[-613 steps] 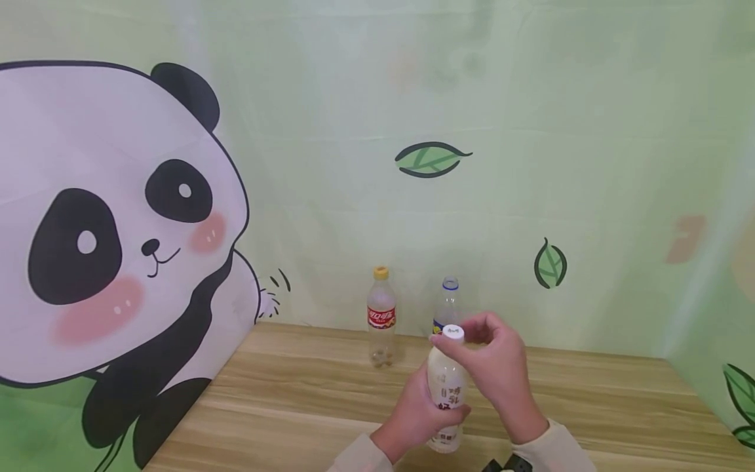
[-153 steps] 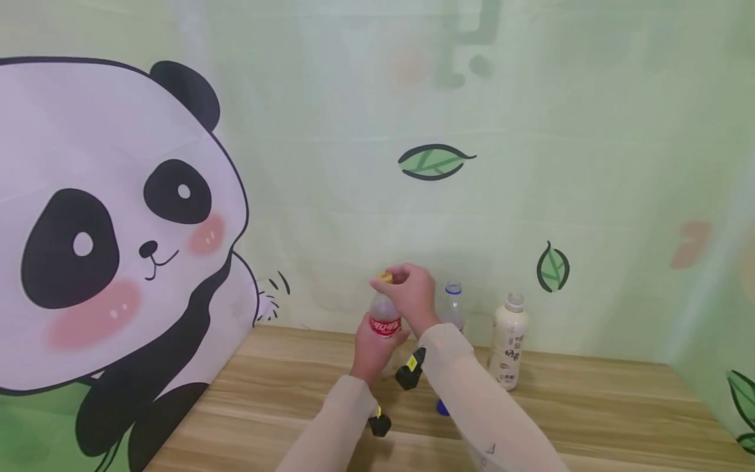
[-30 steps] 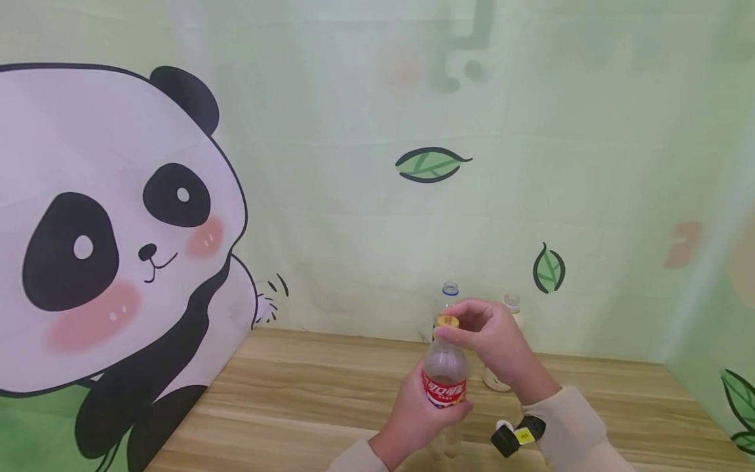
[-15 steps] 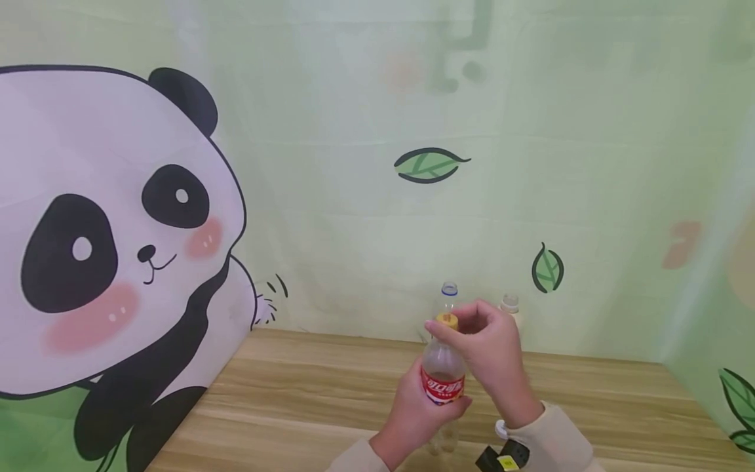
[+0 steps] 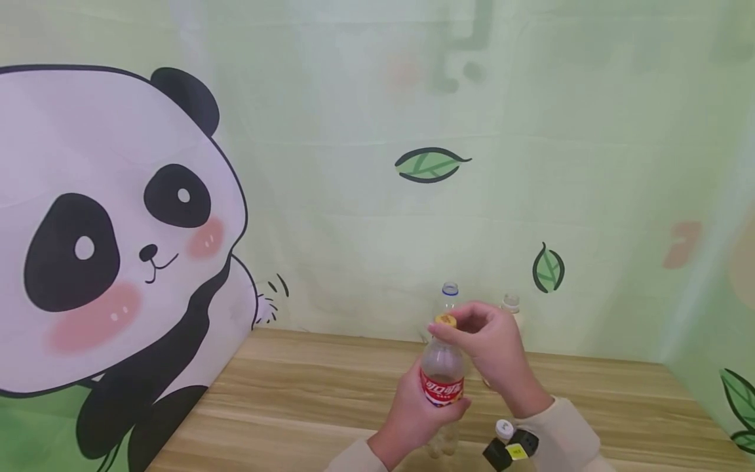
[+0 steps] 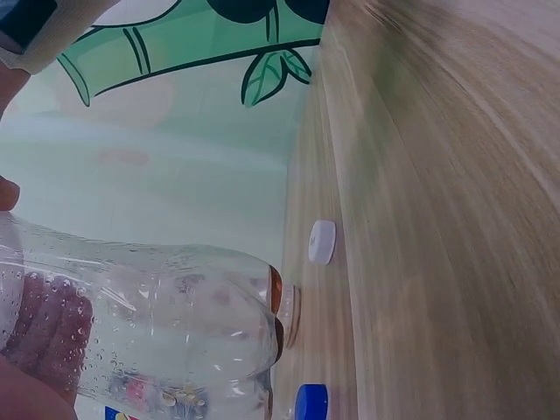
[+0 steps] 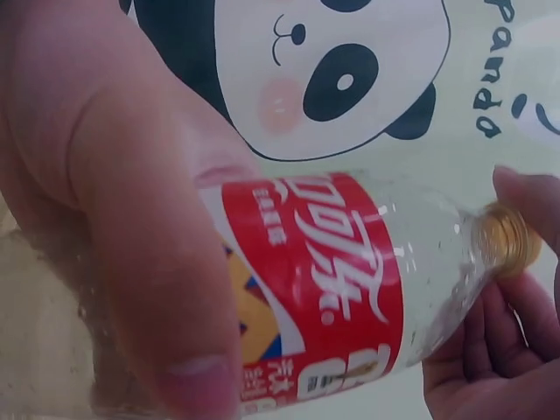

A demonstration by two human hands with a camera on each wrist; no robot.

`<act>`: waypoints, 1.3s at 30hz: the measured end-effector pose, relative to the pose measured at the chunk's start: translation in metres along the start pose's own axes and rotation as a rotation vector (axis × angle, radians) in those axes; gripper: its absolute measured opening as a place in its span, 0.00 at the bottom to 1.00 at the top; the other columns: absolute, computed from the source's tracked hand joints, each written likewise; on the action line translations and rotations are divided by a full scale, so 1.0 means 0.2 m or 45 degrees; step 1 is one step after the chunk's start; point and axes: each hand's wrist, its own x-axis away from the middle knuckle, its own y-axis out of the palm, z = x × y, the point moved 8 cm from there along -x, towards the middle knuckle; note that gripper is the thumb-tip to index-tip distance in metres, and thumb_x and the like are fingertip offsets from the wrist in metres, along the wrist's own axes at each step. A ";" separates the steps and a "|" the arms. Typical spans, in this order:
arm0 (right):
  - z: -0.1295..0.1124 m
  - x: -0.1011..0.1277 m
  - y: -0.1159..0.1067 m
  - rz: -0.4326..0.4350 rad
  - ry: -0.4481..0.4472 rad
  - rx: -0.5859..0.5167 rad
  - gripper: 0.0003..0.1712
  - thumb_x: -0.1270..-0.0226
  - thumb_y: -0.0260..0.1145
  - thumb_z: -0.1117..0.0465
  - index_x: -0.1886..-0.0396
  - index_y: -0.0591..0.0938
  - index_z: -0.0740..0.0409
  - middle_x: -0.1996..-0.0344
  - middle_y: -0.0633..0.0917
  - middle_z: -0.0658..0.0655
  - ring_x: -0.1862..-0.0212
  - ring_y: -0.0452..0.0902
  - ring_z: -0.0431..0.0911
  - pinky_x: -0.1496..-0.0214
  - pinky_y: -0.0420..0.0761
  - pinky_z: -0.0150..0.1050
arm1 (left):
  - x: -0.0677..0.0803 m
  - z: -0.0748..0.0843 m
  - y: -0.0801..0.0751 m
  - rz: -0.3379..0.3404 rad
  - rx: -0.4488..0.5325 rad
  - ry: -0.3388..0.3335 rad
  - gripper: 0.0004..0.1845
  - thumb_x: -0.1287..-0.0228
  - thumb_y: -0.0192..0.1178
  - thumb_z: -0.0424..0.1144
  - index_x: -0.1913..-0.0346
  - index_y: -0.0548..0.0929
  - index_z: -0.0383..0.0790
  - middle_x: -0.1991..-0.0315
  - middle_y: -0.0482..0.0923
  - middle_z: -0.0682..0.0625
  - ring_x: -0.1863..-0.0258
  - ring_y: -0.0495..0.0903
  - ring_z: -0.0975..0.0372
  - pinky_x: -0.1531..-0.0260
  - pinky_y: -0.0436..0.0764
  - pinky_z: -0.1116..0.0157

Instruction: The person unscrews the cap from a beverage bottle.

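Head view: three bottles (image 5: 442, 380), two loose caps (image 6: 322, 241), both hands (image 5: 413, 413) busy.

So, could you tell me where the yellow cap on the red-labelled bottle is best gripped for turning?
Pinch the yellow cap round its rim from above and the right, as the right hand does; the bottle stands upright, held at its label by the left hand.

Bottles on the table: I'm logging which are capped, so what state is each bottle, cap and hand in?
Red-label bottle: upright, yellow cap on, empty.
Yellow cap: pinched by right hand.
Clear bottle: uncapped.
White bottle: uncapped.
White cap: loose on table.
Blue cap: loose on table.
Left hand: grips red-label bottle.
Right hand: on yellow cap.
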 end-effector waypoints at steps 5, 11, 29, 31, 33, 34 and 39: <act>0.01 -0.03 0.01 -0.142 -0.054 -0.112 0.18 0.44 0.81 0.59 0.60 0.86 0.66 0.65 0.89 0.49 0.60 0.84 0.45 0.54 0.85 0.35 | 0.00 -0.01 0.00 -0.005 0.003 -0.005 0.33 0.48 0.78 0.39 0.39 0.74 0.49 0.51 0.83 0.52 0.54 0.82 0.66 0.50 0.84 0.67; 0.02 -0.05 0.02 -0.255 -0.104 -0.171 0.12 0.41 0.78 0.64 0.61 0.86 0.65 0.67 0.89 0.44 0.63 0.84 0.41 0.57 0.85 0.34 | 0.00 0.00 0.00 -0.010 0.008 -0.031 0.33 0.48 0.78 0.39 0.39 0.74 0.48 0.51 0.83 0.52 0.53 0.82 0.66 0.49 0.83 0.68; -0.02 0.03 -0.03 0.150 -0.030 0.087 0.26 0.54 0.86 0.47 0.61 0.85 0.55 0.66 0.86 0.55 0.63 0.80 0.47 0.63 0.83 0.33 | 0.00 -0.01 0.01 0.023 -0.032 -0.031 0.32 0.47 0.78 0.41 0.40 0.75 0.46 0.51 0.83 0.51 0.54 0.82 0.66 0.50 0.83 0.68; -0.03 0.03 -0.02 0.178 -0.030 0.085 0.26 0.55 0.86 0.48 0.62 0.85 0.57 0.67 0.86 0.55 0.64 0.80 0.47 0.64 0.82 0.33 | 0.00 -0.01 0.00 0.027 -0.038 -0.026 0.32 0.47 0.78 0.40 0.40 0.75 0.46 0.51 0.83 0.51 0.54 0.82 0.66 0.50 0.83 0.68; -0.04 0.04 -0.02 0.193 -0.024 0.084 0.26 0.55 0.87 0.49 0.62 0.84 0.57 0.68 0.85 0.54 0.65 0.80 0.46 0.64 0.82 0.33 | -0.01 -0.01 0.00 0.027 -0.041 -0.024 0.32 0.47 0.78 0.40 0.40 0.74 0.46 0.51 0.83 0.51 0.54 0.82 0.66 0.50 0.83 0.68; -0.04 0.04 -0.02 0.197 -0.020 0.082 0.27 0.55 0.87 0.49 0.63 0.84 0.58 0.68 0.85 0.54 0.65 0.80 0.46 0.65 0.82 0.33 | -0.01 -0.01 0.00 0.026 -0.044 -0.023 0.32 0.47 0.78 0.40 0.40 0.74 0.46 0.51 0.83 0.51 0.54 0.82 0.66 0.50 0.83 0.68; -0.04 0.04 -0.01 0.197 -0.019 0.049 0.25 0.55 0.87 0.51 0.64 0.84 0.59 0.70 0.85 0.53 0.67 0.80 0.45 0.66 0.81 0.33 | -0.01 -0.02 0.01 0.007 -0.039 -0.044 0.33 0.47 0.77 0.42 0.38 0.73 0.49 0.49 0.82 0.53 0.53 0.82 0.66 0.49 0.83 0.68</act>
